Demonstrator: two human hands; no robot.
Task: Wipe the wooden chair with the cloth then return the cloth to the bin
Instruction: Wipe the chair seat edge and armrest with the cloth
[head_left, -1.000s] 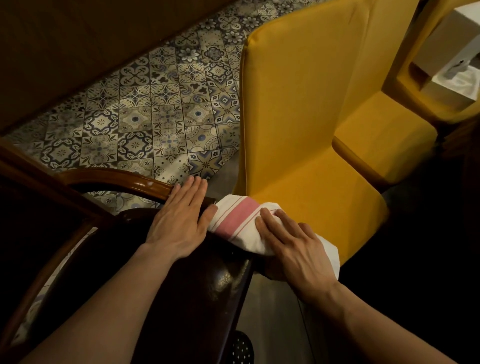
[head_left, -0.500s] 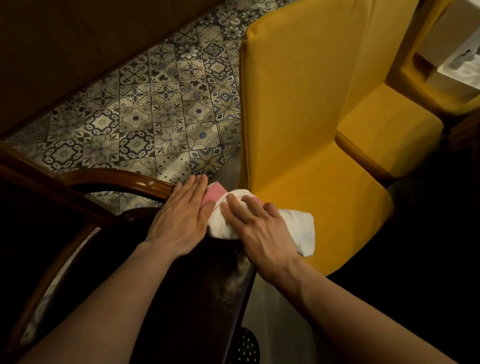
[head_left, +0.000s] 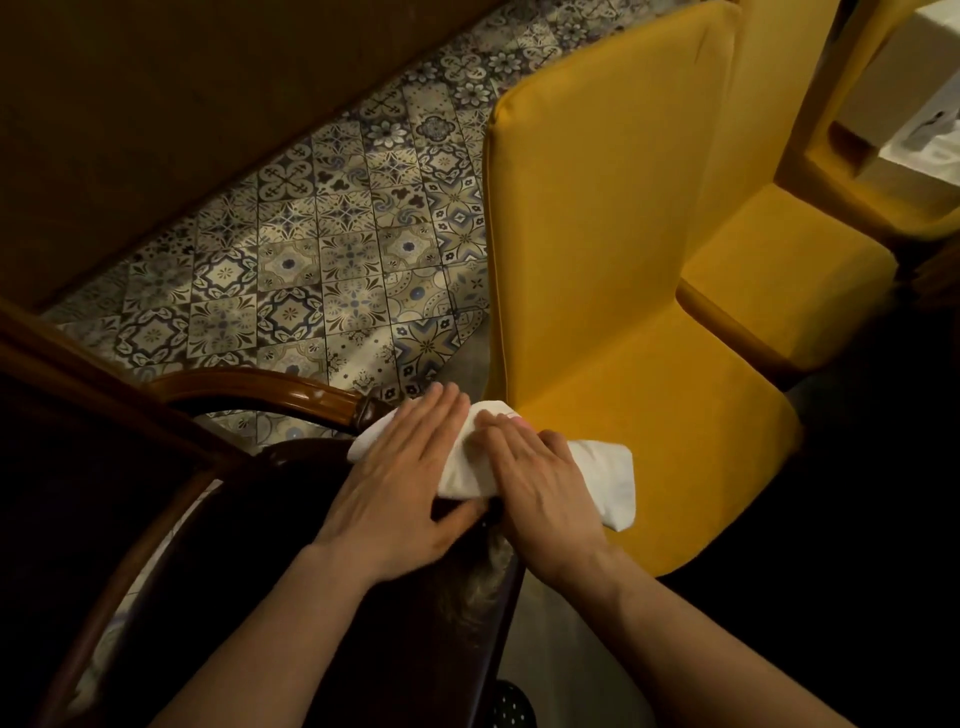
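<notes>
Cloth (head_left: 605, 475) sits pinned under both palms on the dark wooden chair (head_left: 322, 519) edge; left hand (head_left: 400, 488) and right hand (head_left: 540, 499) pressed flat, not gripping, probably for wiping pressure.

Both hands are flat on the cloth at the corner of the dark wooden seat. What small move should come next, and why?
Probably slide the cloth toward the body along the wooden chair seat: both the left hand and right hand press it at the far corner, and the nearer seat lies uncovered.
</notes>
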